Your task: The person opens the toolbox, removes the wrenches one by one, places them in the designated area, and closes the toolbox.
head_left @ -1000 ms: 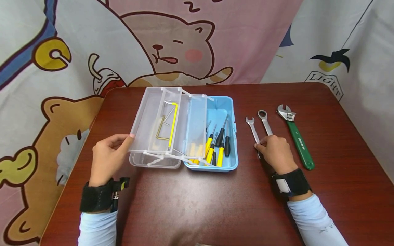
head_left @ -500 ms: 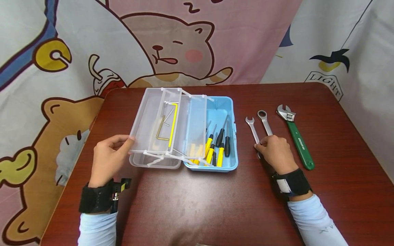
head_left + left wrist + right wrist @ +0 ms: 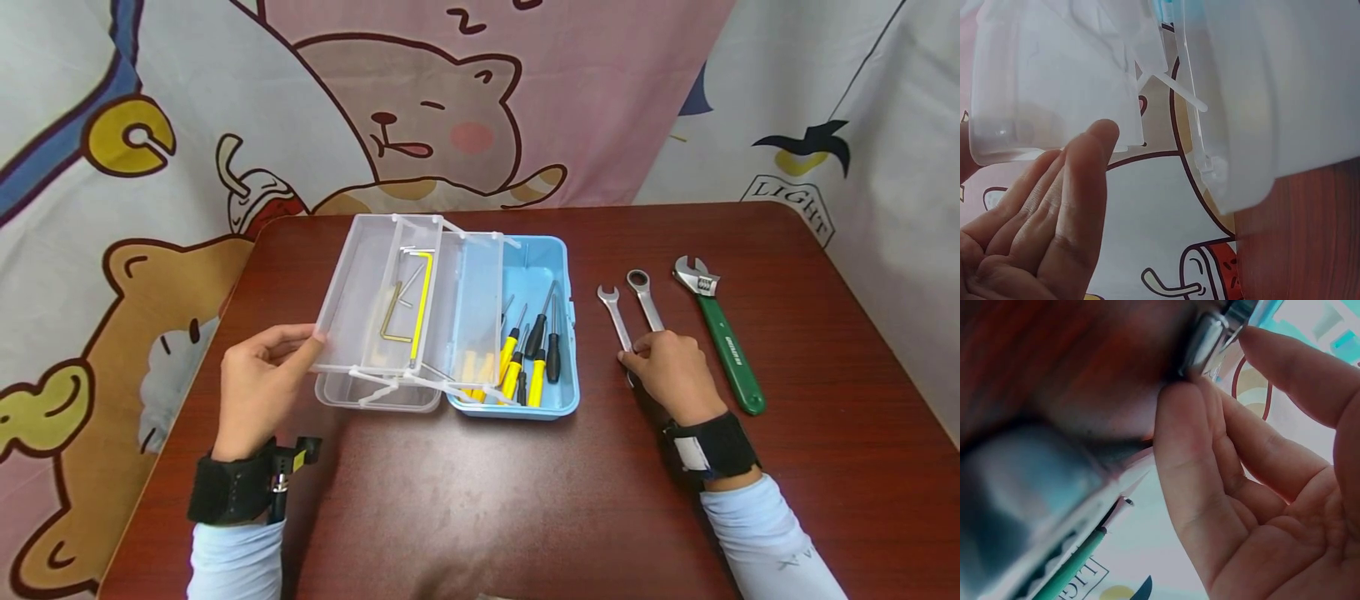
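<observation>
My left hand pinches the near left edge of a clear plastic tray, its thumb against the plastic in the left wrist view. The tray is swung out on white hinge arms from a light blue toolbox, and hex keys lie in it. Over on the right, my right hand holds a small open-end wrench between thumb and fingers, low at the table. Its lower end is mostly hidden by the hand. A ring-end wrench lies just beyond the fingers, its lower part also hidden.
An adjustable wrench with a green handle lies right of my right hand. Several screwdrivers with yellow or black handles rest in the toolbox. Beneath the swung-out tray is a clear lid. A printed cloth hangs behind the table.
My left hand shifts very slightly left, still at the tray's edge. The right hand and the tools stay where they were.
</observation>
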Demonstrator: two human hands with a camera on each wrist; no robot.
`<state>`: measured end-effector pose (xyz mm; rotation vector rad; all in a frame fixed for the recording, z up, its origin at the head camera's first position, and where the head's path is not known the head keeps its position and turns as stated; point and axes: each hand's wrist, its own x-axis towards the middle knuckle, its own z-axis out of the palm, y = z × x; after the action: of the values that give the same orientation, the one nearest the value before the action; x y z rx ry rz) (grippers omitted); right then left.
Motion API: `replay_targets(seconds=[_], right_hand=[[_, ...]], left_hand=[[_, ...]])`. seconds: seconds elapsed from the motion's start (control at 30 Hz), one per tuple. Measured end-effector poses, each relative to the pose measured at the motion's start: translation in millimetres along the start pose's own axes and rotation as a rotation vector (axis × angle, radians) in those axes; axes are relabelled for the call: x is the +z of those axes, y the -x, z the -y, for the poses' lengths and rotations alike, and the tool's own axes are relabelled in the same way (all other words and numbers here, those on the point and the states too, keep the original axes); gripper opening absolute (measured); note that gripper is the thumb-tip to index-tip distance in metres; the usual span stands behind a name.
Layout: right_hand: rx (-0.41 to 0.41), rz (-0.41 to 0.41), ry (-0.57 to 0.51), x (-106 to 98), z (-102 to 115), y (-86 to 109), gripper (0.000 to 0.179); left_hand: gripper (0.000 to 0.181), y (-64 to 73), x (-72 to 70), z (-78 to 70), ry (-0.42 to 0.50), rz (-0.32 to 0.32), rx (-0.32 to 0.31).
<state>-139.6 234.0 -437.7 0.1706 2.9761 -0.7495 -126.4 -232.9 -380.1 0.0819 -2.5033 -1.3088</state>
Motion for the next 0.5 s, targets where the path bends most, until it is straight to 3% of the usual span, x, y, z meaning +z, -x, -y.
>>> replay_targets(seconds=[0.5], right_hand=[[-0.013,-0.013,-0.002,-0.4,0.7,-0.2,0.027]], left_hand=[[0.020,0.7,0.7,-3.8,-0.040,-0.034,0.049]])
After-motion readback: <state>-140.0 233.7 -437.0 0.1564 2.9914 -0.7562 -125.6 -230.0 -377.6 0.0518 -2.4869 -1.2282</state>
